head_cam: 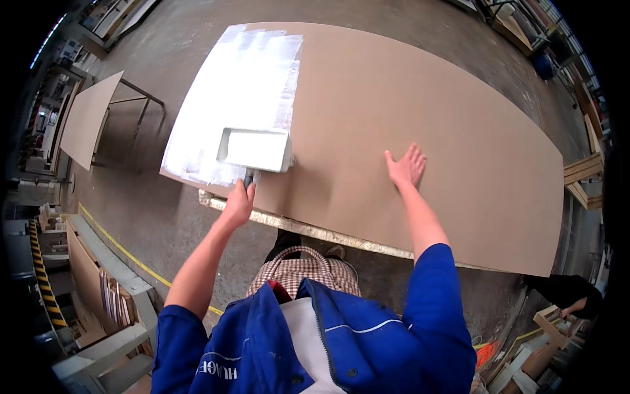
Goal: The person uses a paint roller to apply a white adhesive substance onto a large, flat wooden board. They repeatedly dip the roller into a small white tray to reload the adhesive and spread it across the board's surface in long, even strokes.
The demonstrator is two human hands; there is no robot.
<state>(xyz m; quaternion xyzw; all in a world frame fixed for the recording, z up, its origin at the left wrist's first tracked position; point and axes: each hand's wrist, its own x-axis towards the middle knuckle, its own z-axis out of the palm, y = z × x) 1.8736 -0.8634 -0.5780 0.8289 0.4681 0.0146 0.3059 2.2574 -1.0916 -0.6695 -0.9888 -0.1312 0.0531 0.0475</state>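
Note:
My left hand grips the dark handle of a rectangular, pale glue or paint applicator with an open trough. It sits over the near right part of a white coated area on a large brown board. The wet white coating covers the board's left end, with an uneven right edge. Further right, my right hand rests on the bare brown surface, fingers spread, holding nothing. Under the board's near edge runs a pale, rough-edged support.
At left, another brown board lies on a metal frame. A trolley-like rack stands at lower left. Timber pieces are beyond the board's right end. A person in black is at lower right, near orange cord.

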